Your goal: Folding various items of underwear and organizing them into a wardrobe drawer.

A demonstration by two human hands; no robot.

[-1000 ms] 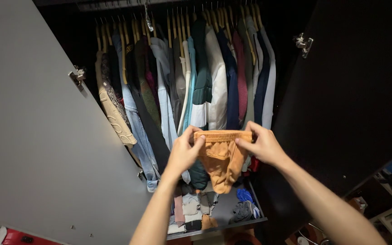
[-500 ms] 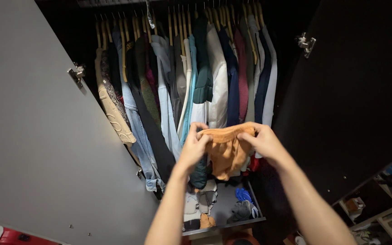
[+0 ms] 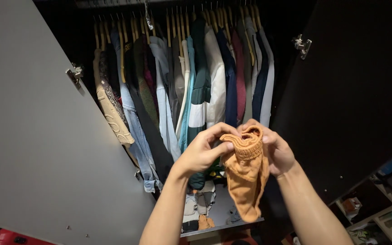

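An orange piece of underwear (image 3: pixel 247 177) hangs folded lengthwise in front of an open wardrobe. My left hand (image 3: pixel 203 149) pinches its ribbed waistband from the left. My right hand (image 3: pixel 275 152) grips the same waistband from the right, so the two hands almost touch. The bunched waistband curls over at the top between my fingers. The rest of the cloth dangles down over the open drawer (image 3: pixel 221 227) at the wardrobe's bottom.
Many shirts and jackets (image 3: pixel 191 81) hang on wooden hangers on a rail. The drawer holds several folded small garments (image 3: pixel 196 208). A grey door (image 3: pixel 32 136) stands open at left, a dark door (image 3: pixel 355 100) at right. Shelves with clutter (image 3: pixel 377 199) sit at lower right.
My hands have come together, folding the spread waistband in half. The orange garment now hangs narrower and longer than before.
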